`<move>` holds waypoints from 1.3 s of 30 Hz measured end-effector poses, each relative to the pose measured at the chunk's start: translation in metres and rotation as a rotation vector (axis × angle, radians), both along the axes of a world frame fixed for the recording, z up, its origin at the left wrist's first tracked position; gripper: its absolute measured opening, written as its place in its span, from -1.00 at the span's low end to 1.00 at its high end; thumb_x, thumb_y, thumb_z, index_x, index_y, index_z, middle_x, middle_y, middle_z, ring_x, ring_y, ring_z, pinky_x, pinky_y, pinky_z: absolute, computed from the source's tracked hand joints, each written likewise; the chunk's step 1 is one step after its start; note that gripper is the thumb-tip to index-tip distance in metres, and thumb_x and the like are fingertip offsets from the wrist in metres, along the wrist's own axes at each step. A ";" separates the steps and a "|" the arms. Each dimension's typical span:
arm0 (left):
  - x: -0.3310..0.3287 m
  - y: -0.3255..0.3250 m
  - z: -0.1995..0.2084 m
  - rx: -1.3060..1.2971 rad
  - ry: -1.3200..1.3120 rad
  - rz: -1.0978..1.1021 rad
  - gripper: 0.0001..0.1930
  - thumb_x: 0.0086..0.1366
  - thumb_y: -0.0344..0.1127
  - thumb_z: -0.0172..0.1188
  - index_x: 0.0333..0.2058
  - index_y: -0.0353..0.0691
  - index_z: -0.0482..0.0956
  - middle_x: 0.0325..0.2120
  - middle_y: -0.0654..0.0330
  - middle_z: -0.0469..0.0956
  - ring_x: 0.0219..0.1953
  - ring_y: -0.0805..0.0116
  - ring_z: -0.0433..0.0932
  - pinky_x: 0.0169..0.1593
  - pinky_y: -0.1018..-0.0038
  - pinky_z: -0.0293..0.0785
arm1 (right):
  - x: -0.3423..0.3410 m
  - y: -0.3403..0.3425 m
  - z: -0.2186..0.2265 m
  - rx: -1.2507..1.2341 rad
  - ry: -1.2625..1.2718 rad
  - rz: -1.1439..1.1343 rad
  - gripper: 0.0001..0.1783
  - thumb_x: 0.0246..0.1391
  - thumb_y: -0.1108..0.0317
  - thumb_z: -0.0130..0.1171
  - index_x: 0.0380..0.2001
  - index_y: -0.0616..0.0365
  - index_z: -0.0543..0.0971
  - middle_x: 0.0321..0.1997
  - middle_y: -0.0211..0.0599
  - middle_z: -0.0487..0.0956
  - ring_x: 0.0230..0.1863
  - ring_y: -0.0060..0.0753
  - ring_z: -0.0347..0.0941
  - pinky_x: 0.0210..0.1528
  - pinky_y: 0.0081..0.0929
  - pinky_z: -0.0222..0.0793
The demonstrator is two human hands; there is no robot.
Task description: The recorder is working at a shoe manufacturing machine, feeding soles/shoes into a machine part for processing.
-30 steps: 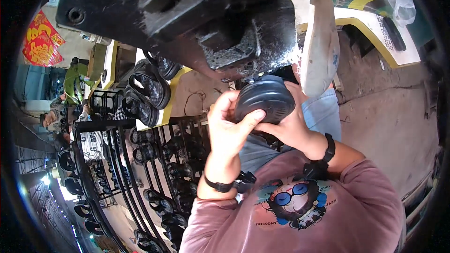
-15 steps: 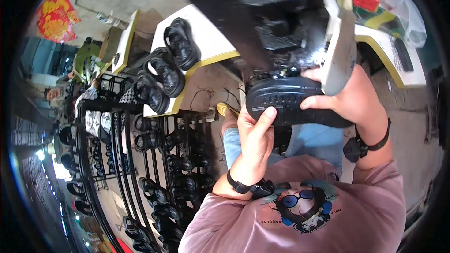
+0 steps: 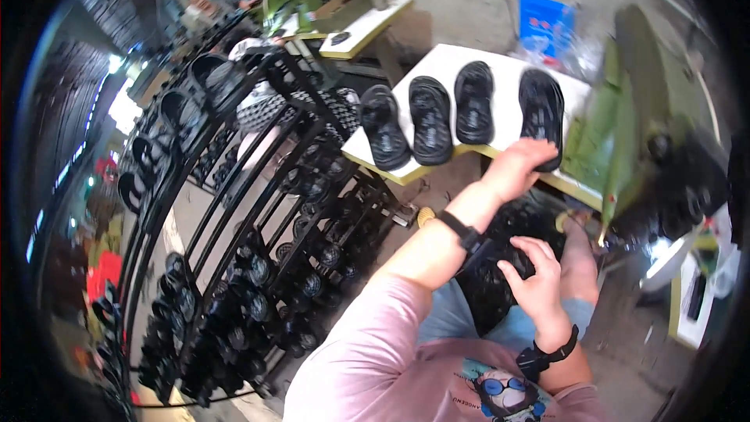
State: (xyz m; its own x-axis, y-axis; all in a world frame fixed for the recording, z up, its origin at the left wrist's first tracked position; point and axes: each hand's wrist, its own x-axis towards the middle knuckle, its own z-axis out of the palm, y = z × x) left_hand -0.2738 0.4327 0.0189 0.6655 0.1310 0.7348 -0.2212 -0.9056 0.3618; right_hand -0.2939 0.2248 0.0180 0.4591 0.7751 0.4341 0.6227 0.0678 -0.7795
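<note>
Left hand (image 3: pixel 519 167) on near end of black sandal (image 3: pixel 541 108), can't tell if gripping; long axis points away across worktop (image 3: pixel 506 101). Right hand (image 3: pixel 539 277) curved, thumb apart.

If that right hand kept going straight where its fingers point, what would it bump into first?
Probably the left wrist, ahead of the right hand in the picture. Depth is unclear, so it might slip underneath.

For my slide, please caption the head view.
Left hand at the rightmost of four black sandals on a white table; right hand open.
</note>
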 end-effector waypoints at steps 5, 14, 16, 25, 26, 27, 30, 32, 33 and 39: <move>-0.039 0.020 -0.011 -0.358 0.156 0.537 -0.65 0.10 -0.25 0.21 -0.12 -0.19 0.52 -0.27 0.04 0.57 -0.19 0.05 0.55 -0.08 0.26 0.46 | 0.048 0.099 0.008 0.155 0.100 -0.104 -0.50 -0.14 0.48 0.31 -0.06 0.30 0.45 -0.07 -0.09 0.50 -0.07 -0.22 0.44 0.01 -0.33 0.35; -0.110 0.193 -0.006 -0.568 0.485 1.034 -0.24 0.02 0.06 0.25 0.02 -0.50 0.34 0.00 -0.22 0.40 0.08 0.01 0.40 0.14 0.30 0.33 | 0.135 0.295 0.000 -0.600 -0.008 -0.644 -0.20 -0.25 -0.02 0.35 -0.05 0.42 0.45 0.07 0.16 0.42 0.14 0.08 0.32 0.19 -0.22 0.21; -0.098 0.217 -0.024 -0.532 0.465 0.980 -0.40 0.09 -0.03 0.19 0.03 -0.33 0.41 0.01 -0.11 0.43 0.06 0.03 0.42 0.13 0.29 0.33 | 0.144 0.311 -0.013 -0.585 -0.043 -0.629 -0.44 -0.12 0.08 0.23 -0.14 0.33 0.52 -0.02 0.09 0.49 0.08 0.09 0.34 0.14 -0.17 0.25; -0.212 0.090 -0.038 -0.355 0.154 0.931 -0.70 0.09 -0.29 0.19 -0.21 -0.29 0.51 -0.27 -0.09 0.51 -0.14 -0.06 0.47 -0.02 0.23 0.40 | 0.053 0.242 -0.063 -0.264 -0.352 -0.428 -0.56 0.02 0.30 0.12 -0.14 0.49 0.40 -0.10 0.33 0.40 -0.04 0.29 0.32 0.04 -0.02 0.20; -0.234 0.067 -0.055 -0.321 0.075 0.925 -0.70 0.09 -0.33 0.20 -0.19 -0.29 0.50 -0.24 -0.07 0.50 -0.11 -0.02 0.46 -0.01 0.23 0.38 | 0.036 0.225 -0.093 -0.237 -0.328 -0.331 -0.49 0.00 0.39 0.09 -0.01 0.52 0.33 0.03 0.32 0.35 0.13 0.26 0.24 0.21 -0.08 0.07; -0.259 0.048 -0.076 -0.283 0.004 0.926 -0.69 0.08 -0.36 0.20 -0.17 -0.28 0.50 -0.22 -0.06 0.49 -0.07 0.01 0.45 0.01 0.23 0.37 | 0.003 0.215 -0.106 0.057 -0.417 -0.252 -0.39 -0.03 0.48 0.04 0.12 0.50 0.22 0.18 0.25 0.26 0.29 0.15 0.08 0.35 -0.16 -0.15; -0.327 0.009 -0.091 -0.598 -0.318 0.988 -0.62 0.11 -0.42 0.17 -0.05 -0.26 0.45 -0.07 -0.03 0.42 0.06 0.06 0.37 0.12 0.17 0.26 | -0.092 0.199 -0.115 0.146 0.165 0.183 -0.26 -0.17 0.66 0.00 0.18 0.43 0.12 0.10 0.04 0.32 0.22 0.01 0.18 0.34 -0.21 -0.13; -0.381 0.006 -0.040 -0.243 -0.152 1.308 -0.57 0.11 -0.48 0.10 0.02 -0.28 0.40 0.02 -0.07 0.37 0.10 0.01 0.32 0.15 0.13 0.22 | -0.141 0.221 -0.098 0.151 0.039 0.271 -0.33 -0.23 0.66 0.01 0.11 0.39 0.27 0.07 0.04 0.37 0.22 0.06 0.19 0.31 -0.17 -0.05; -0.410 0.006 -0.020 -0.114 -0.068 1.435 -0.52 0.09 -0.54 0.06 0.05 -0.29 0.37 0.05 -0.11 0.34 0.11 -0.04 0.29 0.13 0.12 0.23 | -0.163 0.237 -0.081 0.170 -0.242 0.311 -0.39 -0.18 0.63 0.01 0.08 0.38 0.34 0.11 0.10 0.35 0.24 0.12 0.17 0.32 -0.15 -0.07; -0.508 0.107 0.086 -0.743 0.624 1.745 -0.49 0.26 -0.02 0.03 -0.01 -0.36 0.43 -0.06 -0.15 0.47 0.01 -0.12 0.44 0.07 0.17 0.36 | -0.252 0.397 0.056 -0.084 -0.557 0.222 -0.33 -0.07 0.17 0.16 0.06 0.38 0.30 0.21 0.20 0.23 0.24 0.15 0.11 0.26 -0.02 -0.01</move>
State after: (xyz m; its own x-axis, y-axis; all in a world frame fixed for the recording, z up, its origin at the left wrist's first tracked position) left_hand -0.7817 0.5401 0.1046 -0.3991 0.9169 0.0005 0.8544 0.3718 0.3631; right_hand -0.5454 0.6218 0.0741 0.0043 0.8685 0.4957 0.9167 0.1947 -0.3490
